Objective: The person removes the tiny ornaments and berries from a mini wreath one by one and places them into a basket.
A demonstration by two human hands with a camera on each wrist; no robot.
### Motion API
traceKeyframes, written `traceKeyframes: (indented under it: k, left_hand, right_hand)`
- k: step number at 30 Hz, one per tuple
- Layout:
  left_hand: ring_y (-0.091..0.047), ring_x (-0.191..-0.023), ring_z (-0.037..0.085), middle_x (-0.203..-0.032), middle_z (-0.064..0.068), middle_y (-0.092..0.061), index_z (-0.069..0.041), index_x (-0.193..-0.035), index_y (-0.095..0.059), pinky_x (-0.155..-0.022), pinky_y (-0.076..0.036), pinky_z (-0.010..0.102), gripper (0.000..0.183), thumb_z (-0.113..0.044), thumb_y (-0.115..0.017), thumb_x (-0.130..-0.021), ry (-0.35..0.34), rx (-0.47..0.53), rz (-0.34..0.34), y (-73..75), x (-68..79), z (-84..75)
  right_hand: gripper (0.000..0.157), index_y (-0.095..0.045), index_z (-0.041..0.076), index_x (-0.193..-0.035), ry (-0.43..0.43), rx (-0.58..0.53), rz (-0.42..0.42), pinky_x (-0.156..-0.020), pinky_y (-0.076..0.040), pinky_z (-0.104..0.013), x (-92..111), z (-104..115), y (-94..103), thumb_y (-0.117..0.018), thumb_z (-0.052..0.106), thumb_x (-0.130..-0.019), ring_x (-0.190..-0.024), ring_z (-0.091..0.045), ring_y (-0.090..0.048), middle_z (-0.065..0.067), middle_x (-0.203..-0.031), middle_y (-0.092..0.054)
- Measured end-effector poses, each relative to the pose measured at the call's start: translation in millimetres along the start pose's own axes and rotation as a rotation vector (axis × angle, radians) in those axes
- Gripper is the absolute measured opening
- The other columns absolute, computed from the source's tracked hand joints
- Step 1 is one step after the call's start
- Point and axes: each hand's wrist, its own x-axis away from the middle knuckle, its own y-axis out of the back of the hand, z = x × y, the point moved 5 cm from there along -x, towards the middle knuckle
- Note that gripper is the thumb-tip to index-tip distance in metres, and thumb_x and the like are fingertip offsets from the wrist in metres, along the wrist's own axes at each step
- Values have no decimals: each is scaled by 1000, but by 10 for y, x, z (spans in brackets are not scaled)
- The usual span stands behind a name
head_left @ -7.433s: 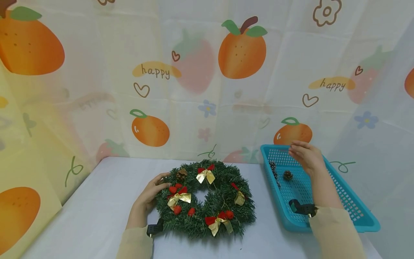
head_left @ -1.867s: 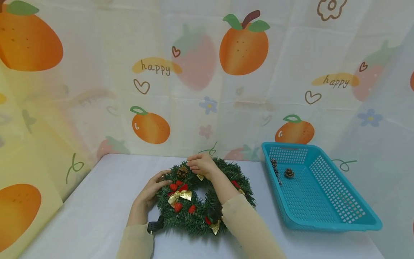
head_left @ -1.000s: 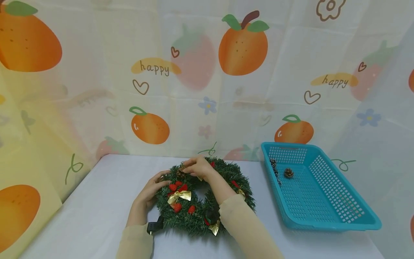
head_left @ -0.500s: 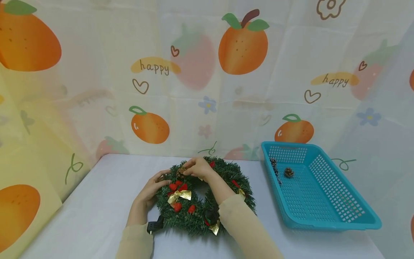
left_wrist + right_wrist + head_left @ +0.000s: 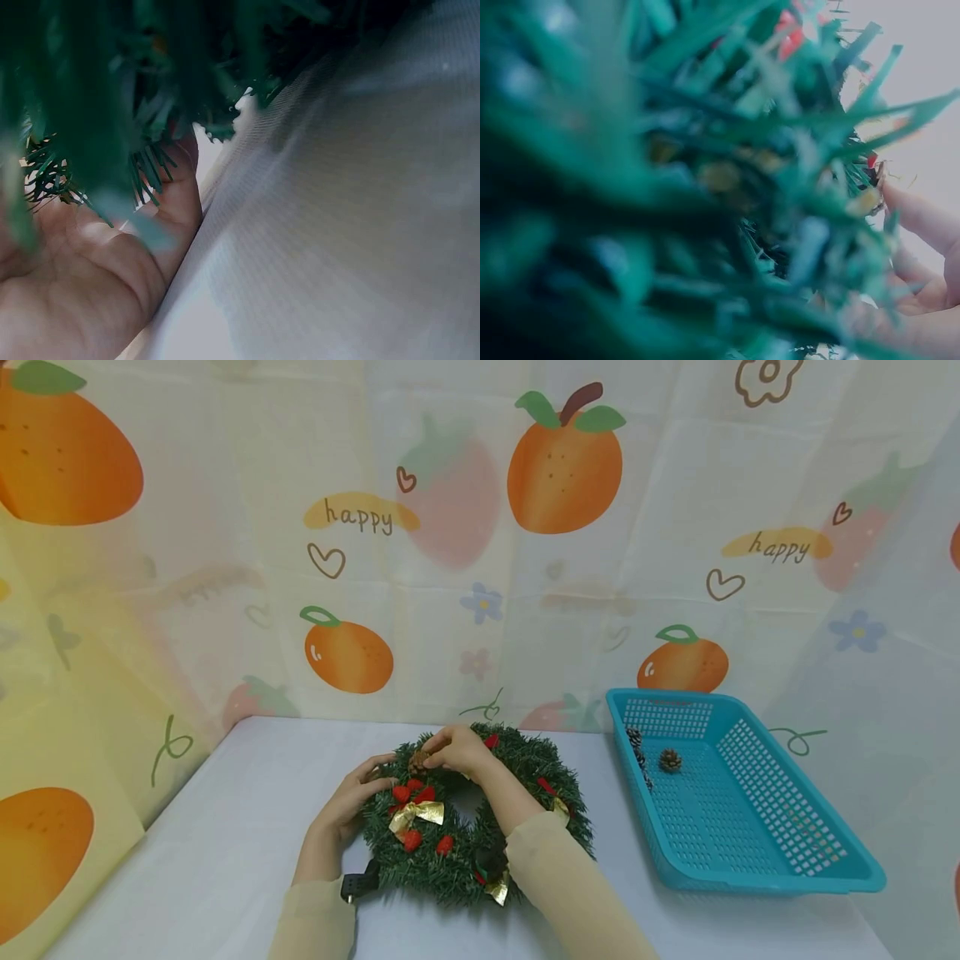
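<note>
A green artificial Christmas wreath [image 5: 540,760] lies flat on the white-covered table, trimmed with red berries [image 5: 412,840] and gold bows [image 5: 417,812]. My left hand [image 5: 347,806] holds its left side, thumb on top; the left wrist view shows the palm [image 5: 82,292] against the needles. Reaching across the wreath, my right hand [image 5: 461,752] pinches a brown pine cone [image 5: 417,762] at the upper left of the ring. That hand and forearm partly hide the top bow and the lower right bow. Needles cover most of the right wrist view, with the fingers [image 5: 922,217] at its right edge.
A blue perforated plastic basket [image 5: 750,887] stands to the right of the wreath. Inside are a pine cone [image 5: 670,761] and several more pine cones [image 5: 636,747] along its left wall. A fruit-printed curtain [image 5: 465,635] hangs behind the table.
My right hand has gone from above the basket to the wreath, then down and slightly left onto the pine cone there. Lately it has barely shifted. My left hand keeps its place.
</note>
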Motion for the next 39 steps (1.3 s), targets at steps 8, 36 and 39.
traceKeyframes:
  k: [8,36,39]
  left_hand:
    - [-5,-154,43,-166,17,-18,-3,-147,-40,-118,-5,73,57,-17,-60,-95,-1,-11,3,-4,8,6]
    - [-4,-155,43,-166,18,-16,-3,-147,-40,-117,-4,75,57,-17,-60,-95,-4,4,2,-9,-8,17]
    - [-4,-154,43,-166,18,-16,-3,-147,-40,-116,-3,75,58,-17,-60,-95,-4,4,6,-6,-11,22]
  right_hand:
    - [19,-71,3,-105,13,16,4,-92,-56,-40,0,7,-11,-74,5,-85,-104,-28,-65,-15,-112,-67]
    - [15,-72,4,-105,48,107,-38,-81,-57,-36,6,29,-3,-67,10,-93,-97,-28,-67,-16,-110,-69]
    - [16,-72,4,-107,47,107,-37,-84,-58,-38,9,35,1,-65,11,-94,-101,-29,-67,-16,-112,-69]
